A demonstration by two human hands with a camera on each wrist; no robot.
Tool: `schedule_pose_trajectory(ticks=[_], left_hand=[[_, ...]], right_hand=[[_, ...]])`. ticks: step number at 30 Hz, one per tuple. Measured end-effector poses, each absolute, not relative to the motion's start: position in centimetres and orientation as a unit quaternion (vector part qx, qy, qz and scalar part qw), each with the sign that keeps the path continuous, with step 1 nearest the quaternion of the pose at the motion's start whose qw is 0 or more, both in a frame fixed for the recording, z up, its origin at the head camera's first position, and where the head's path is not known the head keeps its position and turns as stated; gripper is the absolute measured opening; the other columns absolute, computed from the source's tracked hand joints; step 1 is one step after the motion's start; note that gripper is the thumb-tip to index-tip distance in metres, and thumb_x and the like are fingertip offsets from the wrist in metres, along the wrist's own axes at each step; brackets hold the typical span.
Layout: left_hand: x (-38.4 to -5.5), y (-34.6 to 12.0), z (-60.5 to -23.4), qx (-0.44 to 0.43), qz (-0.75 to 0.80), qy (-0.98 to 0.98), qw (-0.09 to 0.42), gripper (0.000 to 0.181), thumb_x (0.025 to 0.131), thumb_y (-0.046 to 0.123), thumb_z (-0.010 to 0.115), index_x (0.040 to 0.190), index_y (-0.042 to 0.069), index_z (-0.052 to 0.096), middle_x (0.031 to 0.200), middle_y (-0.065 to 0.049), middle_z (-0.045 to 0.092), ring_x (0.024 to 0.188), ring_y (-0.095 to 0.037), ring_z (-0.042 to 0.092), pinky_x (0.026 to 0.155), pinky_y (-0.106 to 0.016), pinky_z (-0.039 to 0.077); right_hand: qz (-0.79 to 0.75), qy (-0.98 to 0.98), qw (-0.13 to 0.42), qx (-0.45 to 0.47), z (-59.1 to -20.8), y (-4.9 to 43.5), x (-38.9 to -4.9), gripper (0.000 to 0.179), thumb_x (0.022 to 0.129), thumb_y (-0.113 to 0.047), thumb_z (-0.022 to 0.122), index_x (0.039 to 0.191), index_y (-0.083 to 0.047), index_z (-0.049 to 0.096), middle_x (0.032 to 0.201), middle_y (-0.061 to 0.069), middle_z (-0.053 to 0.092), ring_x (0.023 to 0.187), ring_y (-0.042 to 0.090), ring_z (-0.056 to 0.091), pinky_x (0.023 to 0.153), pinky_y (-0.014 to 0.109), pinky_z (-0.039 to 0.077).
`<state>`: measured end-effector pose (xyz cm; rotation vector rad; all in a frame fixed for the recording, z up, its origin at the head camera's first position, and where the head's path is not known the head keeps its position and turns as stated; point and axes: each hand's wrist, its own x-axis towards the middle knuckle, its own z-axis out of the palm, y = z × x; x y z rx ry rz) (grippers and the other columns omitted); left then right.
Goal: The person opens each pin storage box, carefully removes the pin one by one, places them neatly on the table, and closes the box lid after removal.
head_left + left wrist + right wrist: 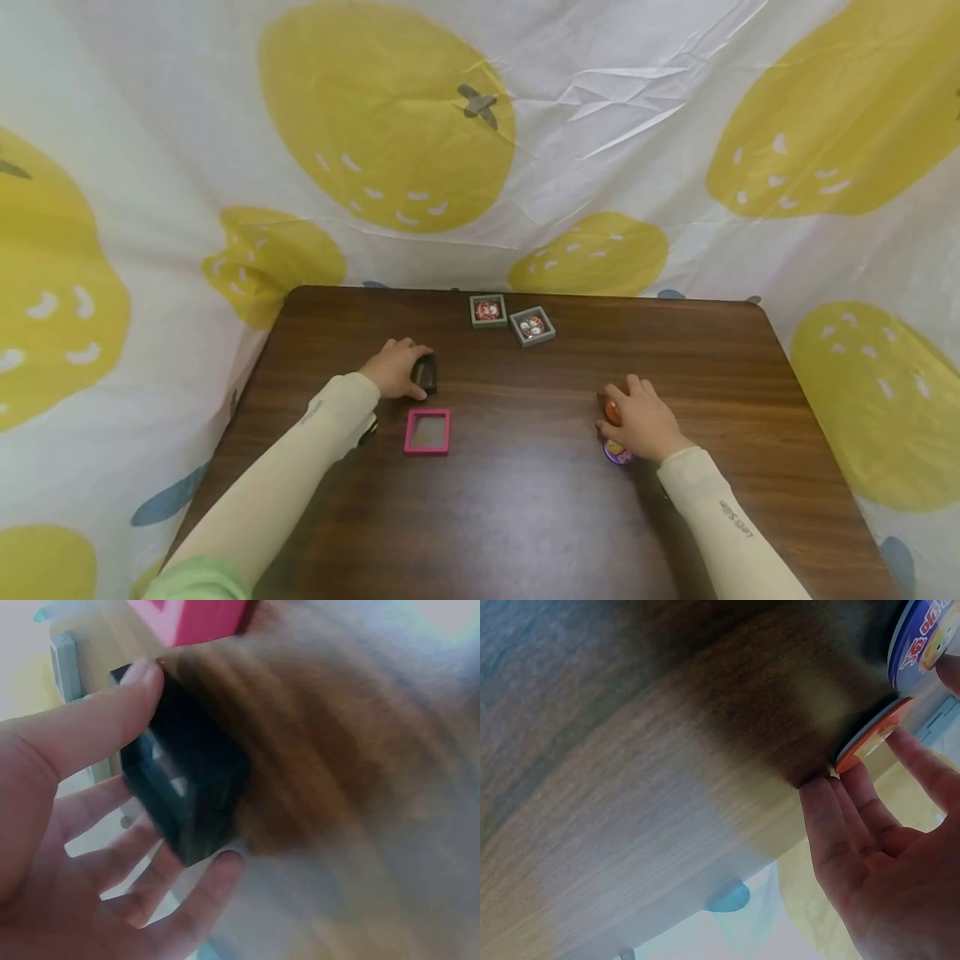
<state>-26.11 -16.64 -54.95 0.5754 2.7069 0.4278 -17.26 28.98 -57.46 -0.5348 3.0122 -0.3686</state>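
Observation:
My left hand [393,368] grips a small black square frame [199,742] by its edges, thumb on one side and fingertips on the other. The frame stands tilted over the wooden table in the left wrist view. On the right, my right hand [647,421] reaches down over a round orange badge [874,736], its fingertips at the badge's edge and face. A round purple badge [928,643] with printed lettering lies beside the orange one, near the thumb. Close to my left hand, a pink square frame [410,432] with a clear middle lies flat.
Two grey square frames hold round printed badges at the table's far edge: one frame [476,322] lies straight, the other frame [534,340] is turned. A curtain [630,125] with yellow fruit prints hangs behind the brown table [510,500] and along its sides.

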Motion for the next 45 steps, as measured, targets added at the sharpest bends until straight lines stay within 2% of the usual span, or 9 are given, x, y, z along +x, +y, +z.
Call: schedule_pose_trajectory(ticks=[3, 8, 14, 19, 22, 32, 36, 40, 45], left_hand=[[-26.5, -16.6, -54.4, 0.202, 0.143, 0.95, 0.189, 0.087, 0.089, 0.032, 0.094, 0.16, 0.003, 0.051, 0.149, -0.026, 0.052, 0.133, -0.047, 0.048, 0.109, -0.058, 0.048], [-27.5, -16.2, -53.0, 0.195, 0.144, 0.954, 0.178, 0.085, 0.095, 0.036, 0.087, 0.162, 0.004, 0.046, 0.153, -0.029, 0.047, 0.138, -0.05, 0.046, 0.109, -0.061, 0.048], [-28.4, -14.5, -52.0, 0.197, 0.168, 0.958, 0.121, 0.082, 0.1, 0.035, 0.082, 0.166, 0.008, 0.042, 0.156, -0.028, 0.042, 0.142, -0.048, 0.042, 0.105, -0.062, 0.05], [-29.1, -12.7, -52.8, 0.225, 0.165, 0.958, 0.065, 0.081, 0.1, 0.031, 0.082, 0.165, 0.005, 0.041, 0.158, -0.027, 0.039, 0.145, -0.049, 0.039, 0.111, -0.059, 0.047], [-29.7, -11.6, -53.4, 0.236, 0.154, 0.958, 0.051, 0.081, 0.101, 0.03, 0.081, 0.166, 0.006, 0.039, 0.163, -0.025, 0.037, 0.149, -0.048, 0.035, 0.111, -0.061, 0.047], [-31.5, -9.5, -55.8, 0.241, 0.088, 0.965, 0.062, 0.087, 0.104, 0.03, 0.076, 0.172, 0.007, 0.026, 0.174, -0.022, 0.026, 0.161, -0.044, 0.019, 0.11, -0.06, 0.049], [-32.0, -9.7, -56.9, 0.221, 0.07, 0.968, 0.093, 0.089, 0.107, 0.033, 0.072, 0.174, 0.009, 0.018, 0.177, -0.017, 0.021, 0.163, -0.041, 0.014, 0.111, -0.061, 0.047], [-31.8, -9.9, -57.6, 0.198, 0.065, 0.97, 0.127, 0.087, 0.108, 0.034, 0.07, 0.174, 0.012, 0.018, 0.178, -0.015, 0.02, 0.163, -0.041, 0.014, 0.112, -0.064, 0.046], [-31.5, -10.0, -57.5, 0.198, 0.066, 0.969, 0.128, 0.083, 0.108, 0.033, 0.07, 0.173, 0.011, 0.023, 0.177, -0.017, 0.022, 0.162, -0.043, 0.018, 0.114, -0.065, 0.044]], right_hand=[[-0.122, 0.977, 0.029, -0.172, -57.5, 28.8, -17.1, 0.065, 0.09, -0.034, 0.088, 0.14, 0.002, 0.066, 0.121, 0.025, 0.053, 0.108, 0.042, 0.052, 0.085, 0.058, 0.058], [-0.124, 0.977, 0.019, -0.172, -57.6, 28.3, -17.0, 0.065, 0.089, -0.034, 0.088, 0.139, 0.003, 0.067, 0.119, 0.025, 0.054, 0.105, 0.041, 0.052, 0.086, 0.058, 0.057], [-0.122, 0.978, 0.02, -0.167, -57.5, 27.5, -16.8, 0.065, 0.09, -0.034, 0.088, 0.139, 0.003, 0.067, 0.121, 0.026, 0.054, 0.106, 0.042, 0.053, 0.086, 0.058, 0.058], [-0.125, 0.977, 0.026, -0.169, -57.5, 26.6, -16.7, 0.065, 0.09, -0.035, 0.088, 0.14, 0.003, 0.066, 0.124, 0.027, 0.054, 0.108, 0.041, 0.054, 0.084, 0.057, 0.059], [-0.129, 0.977, 0.027, -0.169, -57.3, 26.1, -16.8, 0.065, 0.09, -0.034, 0.088, 0.14, 0.002, 0.067, 0.123, 0.026, 0.055, 0.107, 0.04, 0.054, 0.082, 0.055, 0.059], [-0.133, 0.978, 0.042, -0.156, -56.9, 25.0, -16.7, 0.064, 0.091, -0.034, 0.088, 0.141, 0.001, 0.067, 0.125, 0.027, 0.054, 0.109, 0.041, 0.054, 0.077, 0.055, 0.06], [-0.135, 0.978, 0.047, -0.155, -57.0, 24.7, -16.7, 0.065, 0.092, -0.034, 0.087, 0.142, 0.001, 0.066, 0.127, 0.027, 0.054, 0.111, 0.041, 0.054, 0.074, 0.053, 0.06], [-0.136, 0.976, 0.043, -0.162, -57.1, 24.4, -16.8, 0.063, 0.091, -0.033, 0.087, 0.141, 0.001, 0.067, 0.124, 0.026, 0.054, 0.109, 0.04, 0.053, 0.073, 0.053, 0.06], [-0.137, 0.977, 0.036, -0.161, -57.3, 24.3, -16.9, 0.063, 0.091, -0.033, 0.087, 0.14, 0.001, 0.068, 0.123, 0.025, 0.054, 0.106, 0.039, 0.053, 0.072, 0.052, 0.06]])
